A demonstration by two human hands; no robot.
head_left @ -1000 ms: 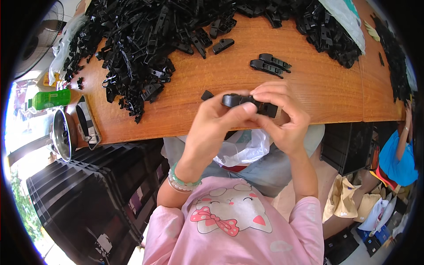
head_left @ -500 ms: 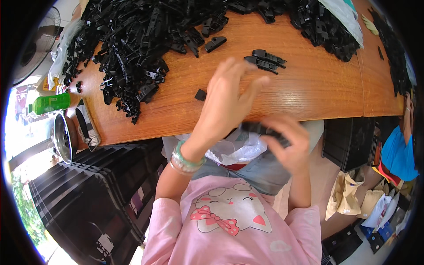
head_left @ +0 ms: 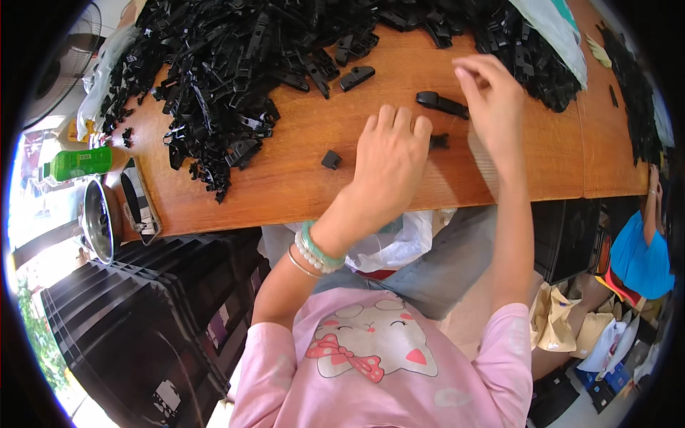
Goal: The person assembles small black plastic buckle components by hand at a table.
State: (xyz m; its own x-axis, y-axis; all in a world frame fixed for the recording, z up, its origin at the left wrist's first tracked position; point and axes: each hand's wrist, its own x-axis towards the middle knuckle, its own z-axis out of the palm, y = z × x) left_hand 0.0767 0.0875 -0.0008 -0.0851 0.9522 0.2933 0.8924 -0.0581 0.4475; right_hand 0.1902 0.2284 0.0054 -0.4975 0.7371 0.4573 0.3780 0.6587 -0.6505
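My left hand (head_left: 392, 157) is palm down over the tabletop with its fingers curled round a black plastic part (head_left: 439, 141). Only the forked end of that part shows past the fingers. Farther off lies a long black plastic part (head_left: 441, 104) with a rounded left end. My right hand (head_left: 494, 107) is raised at the right end of this part, thumb and forefinger apart and nothing visible between them. Whether it touches the part I cannot tell. A small black block (head_left: 331, 159) lies left of my left hand.
Heaps of black plastic parts (head_left: 221, 64) cover the far left of the brown table (head_left: 285, 192), with another pile (head_left: 528, 64) at far right. A green bottle (head_left: 78, 164) and metal bowl (head_left: 98, 221) are at left. Black crates (head_left: 135, 321) stand below. A person in blue (head_left: 642, 253) is at right.
My right hand has moved up and away from my lap and no longer holds the black part. My left hand has lowered, its fingers now curled. The parts beside the hands have shifted.
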